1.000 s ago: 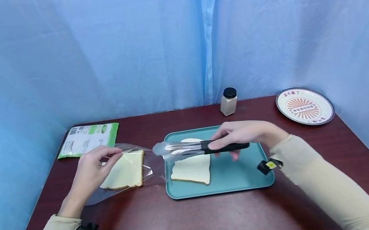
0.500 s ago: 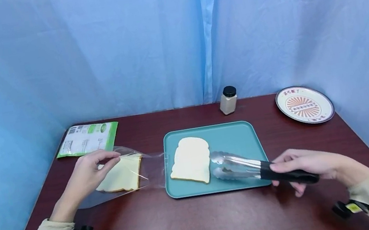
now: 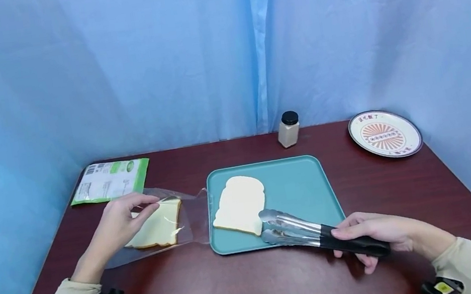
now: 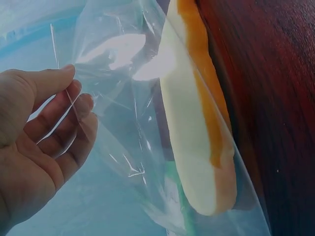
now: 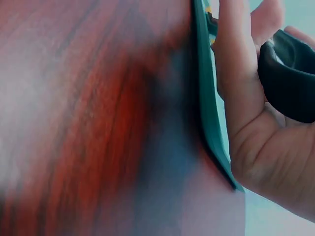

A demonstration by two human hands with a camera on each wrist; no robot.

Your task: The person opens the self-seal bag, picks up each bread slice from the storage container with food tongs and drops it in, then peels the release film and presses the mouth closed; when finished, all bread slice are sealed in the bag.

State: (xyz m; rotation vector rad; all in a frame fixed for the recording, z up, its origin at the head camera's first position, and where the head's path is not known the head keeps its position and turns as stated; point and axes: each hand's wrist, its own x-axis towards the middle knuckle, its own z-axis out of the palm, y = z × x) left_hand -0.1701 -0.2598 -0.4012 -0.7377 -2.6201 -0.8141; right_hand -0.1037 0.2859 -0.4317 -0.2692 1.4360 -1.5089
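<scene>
Bag (image 3: 196,218) pinched up, tongs (image 3: 327,237) at the bread

At nine o'clock, the left hand (image 3: 121,221) pinches the clear film between thumb and fingers, tenting it above the bagged slice (image 3: 157,231). The bag's loose end points to three o'clock and reaches the tray's rim. A steady, high pinch would likely serve best, since such thin film looks apt to sag and cling.

On the nine-o'clock side of the teal tray (image 3: 295,184) lies the free slice (image 3: 240,204), flat. Getting hold of it seems to be the step in hand. The tongs' arms stand apart, tips by its four-o'clock corner; whether they touch, I cannot tell. One tip would do well beneath and one above, set in from the corner, with a light squeeze.

At four o'clock, the right hand (image 3: 387,231) is curled round the black handles; a low, level wrist should help the lower tip slide under.
</scene>
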